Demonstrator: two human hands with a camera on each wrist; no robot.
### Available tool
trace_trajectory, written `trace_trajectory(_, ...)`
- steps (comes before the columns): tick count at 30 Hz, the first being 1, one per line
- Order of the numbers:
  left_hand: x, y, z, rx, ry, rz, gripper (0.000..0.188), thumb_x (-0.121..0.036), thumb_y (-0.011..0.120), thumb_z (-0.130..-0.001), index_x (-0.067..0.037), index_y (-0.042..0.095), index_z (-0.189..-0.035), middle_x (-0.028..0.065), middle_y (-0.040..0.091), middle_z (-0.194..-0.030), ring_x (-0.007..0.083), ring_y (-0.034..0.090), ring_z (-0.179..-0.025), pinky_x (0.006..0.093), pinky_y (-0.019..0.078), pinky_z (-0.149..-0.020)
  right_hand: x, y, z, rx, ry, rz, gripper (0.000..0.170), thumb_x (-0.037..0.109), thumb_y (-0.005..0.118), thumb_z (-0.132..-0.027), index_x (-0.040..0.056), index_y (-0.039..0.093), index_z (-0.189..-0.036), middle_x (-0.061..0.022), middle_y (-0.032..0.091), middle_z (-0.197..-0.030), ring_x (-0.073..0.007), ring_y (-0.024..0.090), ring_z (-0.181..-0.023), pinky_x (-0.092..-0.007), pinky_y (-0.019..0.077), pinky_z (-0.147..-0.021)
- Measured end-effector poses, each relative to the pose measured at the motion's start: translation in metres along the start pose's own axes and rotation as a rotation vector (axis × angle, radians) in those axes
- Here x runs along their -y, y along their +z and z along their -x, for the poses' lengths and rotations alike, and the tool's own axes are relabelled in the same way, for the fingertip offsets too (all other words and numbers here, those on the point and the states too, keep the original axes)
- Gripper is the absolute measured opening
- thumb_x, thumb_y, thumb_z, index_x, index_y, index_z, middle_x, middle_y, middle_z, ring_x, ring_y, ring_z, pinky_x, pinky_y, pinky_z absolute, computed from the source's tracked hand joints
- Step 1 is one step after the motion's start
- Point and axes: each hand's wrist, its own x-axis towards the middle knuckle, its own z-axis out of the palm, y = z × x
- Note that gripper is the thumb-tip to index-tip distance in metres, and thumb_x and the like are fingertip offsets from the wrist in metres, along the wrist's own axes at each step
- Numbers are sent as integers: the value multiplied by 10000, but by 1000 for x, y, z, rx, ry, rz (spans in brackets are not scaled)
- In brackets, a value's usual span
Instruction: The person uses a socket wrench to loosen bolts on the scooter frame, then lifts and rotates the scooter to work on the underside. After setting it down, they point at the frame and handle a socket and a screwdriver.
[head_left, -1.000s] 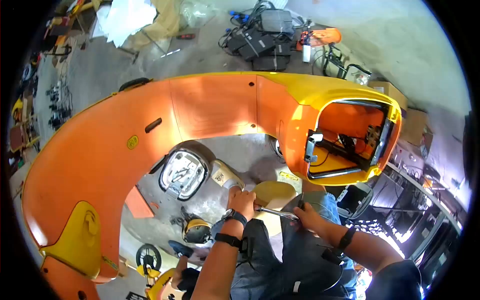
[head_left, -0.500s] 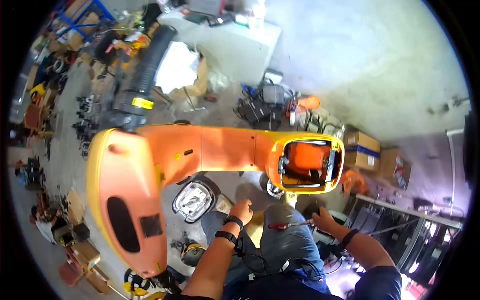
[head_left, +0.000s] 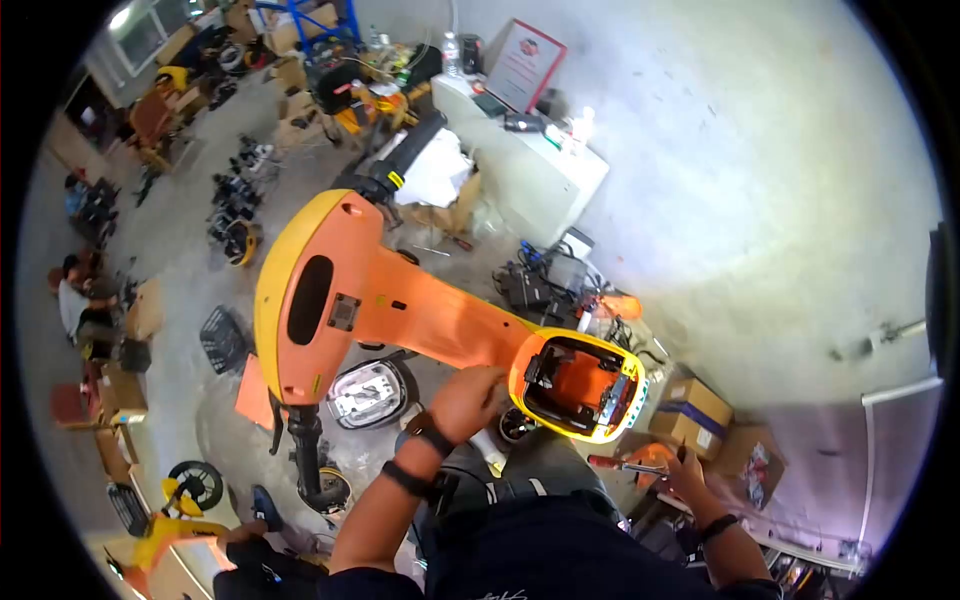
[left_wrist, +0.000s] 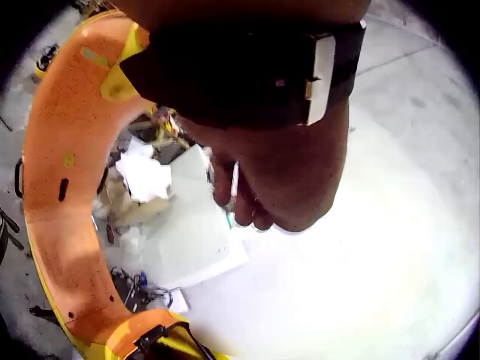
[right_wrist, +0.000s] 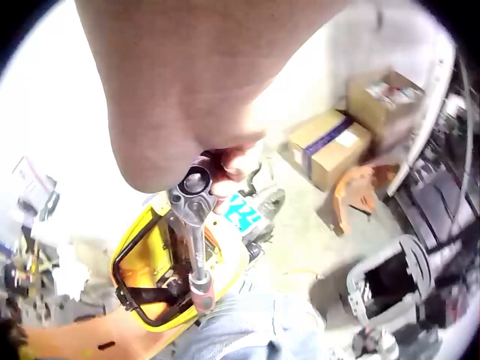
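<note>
An orange-and-yellow scooter body (head_left: pixel 440 312) stretches across the head view, with an open seat compartment (head_left: pixel 578 385) at its right end. My right hand (head_left: pixel 686 474) grips the head end of a ratchet wrench (head_left: pixel 622 464), whose red handle points left. In the right wrist view the ratchet's round metal head (right_wrist: pixel 195 182) shows at the fingers, and its shaft hangs down across the compartment. My left hand (head_left: pixel 466 402) is raised in front of the scooter body, just left of the compartment. Its fingers (left_wrist: pixel 244 204) hang loosely bent with nothing in them.
A grey-and-white plastic part (head_left: pixel 368 394) lies on the floor beyond my left forearm. Cardboard boxes (head_left: pixel 690 412) and an orange panel (right_wrist: pixel 358 196) lie to the right. Black battery-like blocks (head_left: pixel 530 288) sit behind the scooter. Another person's leg (head_left: pixel 245 550) shows at lower left.
My left hand has left the wrench and risen toward the scooter body. The wrench stays in my right hand, which has moved right. The head view has tilted up, bringing handlebars and wall into sight.
</note>
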Motion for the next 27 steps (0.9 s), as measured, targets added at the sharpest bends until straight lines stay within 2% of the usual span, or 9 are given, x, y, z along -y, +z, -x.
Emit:
trace_trajectory(3, -18, -27, 62, -538, 5, -394, 371, -25, 633, -710, -45, 569, -1075, 168, 579, -1076, 350, 550, -1010, 441, 446, -877, 66, -56, -79, 278, 231, -83, 366, 250, 521, -854, -11, 465, -1104, -289, 596, -823, -465, 587, -796, -519, 462, -717)
trace_trajectory(7, -30, -63, 137, -758, -449, -923, 820, -155, 729, -641, -18, 331, -1345, 245, 339, -1345, 428, 312, -1272, 531, 281, -1045, 63, -33, -145, 413, -46, -8, 326, 249, 520, -849, -51, 458, -962, -299, 593, -817, -471, 581, -785, -533, 456, -688)
trace_trajectory(10, -5, -91, 172, -835, -695, -941, 883, -144, 723, -633, -22, 271, -1382, 246, 333, -1357, 417, 321, -1273, 526, 275, -1049, 88, -7, -161, 329, -81, -45, 358, 288, 542, -845, -42, 473, -966, -269, 607, -779, -457, 592, -759, -536, 456, -669)
trace_trajectory(12, 26, -117, 190, -578, -965, -698, 906, -108, 696, -614, -14, 243, -1394, 247, 357, -1330, 418, 343, -1247, 514, 291, -1040, 94, 5, -148, 275, -57, -72, 352, 287, 542, -844, -37, 480, -965, -263, 610, -774, -459, 592, -756, -531, 459, -675)
trace_trajectory(18, 60, -125, 209, -641, -687, -658, 856, -27, 632, -587, 19, 283, -1367, 266, 394, -1254, 441, 380, -1169, 492, 333, -1010, 95, -32, -72, 298, 428, -479, 298, 191, 506, -864, -59, 492, -1025, -221, 624, -839, -310, 650, -741, -403, 513, -525)
trace_trajectory(20, 59, -116, 204, -748, -709, -715, 881, -35, 638, -586, -15, 288, -1394, 278, 372, -1289, 447, 369, -1191, 493, 317, -1027, 77, -22, -73, 270, 521, -1074, 278, 138, 473, -867, -53, 495, -1068, -176, 626, -860, -252, 648, -707, -333, 497, -449)
trace_trajectory(23, 41, -97, 187, -867, -824, -400, 904, -114, 669, -626, -11, 246, -1419, 326, 315, -1345, 490, 349, -1236, 468, 337, -1028, 48, -22, -87, 454, 618, -1030, 239, 97, 457, -859, -39, 497, -1051, -170, 632, -878, -246, 641, -669, -302, 476, -426)
trace_trajectory(24, 42, -94, 183, -869, -734, -385, 898, -166, 682, -651, 15, 237, -1410, 332, 316, -1343, 490, 363, -1233, 459, 357, -1016, 38, -10, -91, 412, 512, -982, 196, 185, 464, -856, 8, 529, -911, -141, 615, -746, -173, 521, -455, -283, 373, -375)
trace_trajectory(27, 39, -85, 171, -833, -870, -407, 908, -181, 698, -653, 31, 233, -1404, 325, 329, -1340, 480, 388, -1219, 460, 363, -1010, 25, 17, -98, 322, 623, -1080, 164, 194, 444, -869, 38, 470, -912, -138, 600, -675, -152, 454, -380, -277, 331, -329)
